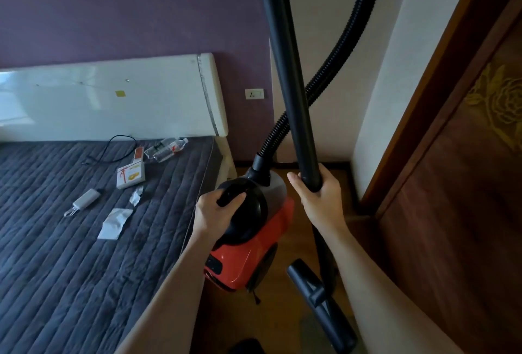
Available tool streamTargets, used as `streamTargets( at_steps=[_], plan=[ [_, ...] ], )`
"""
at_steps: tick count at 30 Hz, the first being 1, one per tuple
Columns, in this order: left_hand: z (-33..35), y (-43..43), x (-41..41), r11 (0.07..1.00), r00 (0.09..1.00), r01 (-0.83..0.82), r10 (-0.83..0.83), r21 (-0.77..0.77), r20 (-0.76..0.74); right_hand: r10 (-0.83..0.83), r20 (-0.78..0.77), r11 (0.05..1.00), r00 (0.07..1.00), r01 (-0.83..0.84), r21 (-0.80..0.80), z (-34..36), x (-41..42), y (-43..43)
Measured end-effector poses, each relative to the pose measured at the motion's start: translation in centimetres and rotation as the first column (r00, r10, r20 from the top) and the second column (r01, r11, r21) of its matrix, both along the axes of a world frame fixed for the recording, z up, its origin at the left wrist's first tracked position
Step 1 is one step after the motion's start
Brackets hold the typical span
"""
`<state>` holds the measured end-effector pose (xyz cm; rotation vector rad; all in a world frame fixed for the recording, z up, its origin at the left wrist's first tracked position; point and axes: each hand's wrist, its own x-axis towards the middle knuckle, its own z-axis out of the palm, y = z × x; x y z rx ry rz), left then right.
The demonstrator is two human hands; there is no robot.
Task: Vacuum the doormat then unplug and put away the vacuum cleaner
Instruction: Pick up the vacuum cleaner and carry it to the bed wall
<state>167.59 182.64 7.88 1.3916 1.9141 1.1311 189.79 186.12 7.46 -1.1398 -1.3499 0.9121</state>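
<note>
The left hand [217, 212] grips the black carry handle [231, 192] on top of the vacuum cleaner [254, 246], with the fingers curled over it and the thumb lying along its top. The right hand [319, 195] is wrapped round the lower end of the black wand [285, 71], which stands nearly upright. The red and black vacuum body sits over the wooden floor [276, 319], between the bed [70, 269] and the carved wooden door [466, 170]. Whether it rests on the floor cannot be told. The ribbed hose [339, 51] rises from the front of the body and crosses behind the wand. The floor nozzle [319, 297] lies low, beside the right forearm. A wall socket [254, 94] sits just right of the white headboard [113, 99]. On the grey quilted cover lie a water bottle [166, 149], a small box [131, 175], a power bank [84, 199] and a black cable [113, 150].
</note>
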Motion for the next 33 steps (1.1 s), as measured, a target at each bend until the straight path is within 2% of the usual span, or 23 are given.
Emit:
streamTargets(
  at_steps=[9, 15, 23, 33],
  plan=[
    [-1.1, 13.0, 1.2, 0.997, 0.997, 0.069, -0.069, 0.027, 0.03, -0.04, 0.015, 0.999, 0.999, 0.04, 0.012, -0.3, 0.7, 11.9],
    [-3.7, 25.6, 0.8, 0.992, 0.988, 0.127, -0.126, 0.001, 0.084, -0.116, 0.043, 0.993, 0.992, 0.116, 0.0, -1.8, 0.8, 23.9],
    [-3.6, 42.9, 0.7, 0.943, 0.942, 0.329, -0.324, -0.05, 0.085, -0.233, 0.073, 0.972, 0.97, 0.234, 0.002, -2.1, 1.4, 40.9],
    [-4.2, 56.4, 1.3, 0.949, 0.95, 0.311, -0.31, -0.06, 0.027, -0.267, 0.107, 0.961, 0.958, 0.273, -0.043, -2.2, 3.3, 52.6]
  ],
)
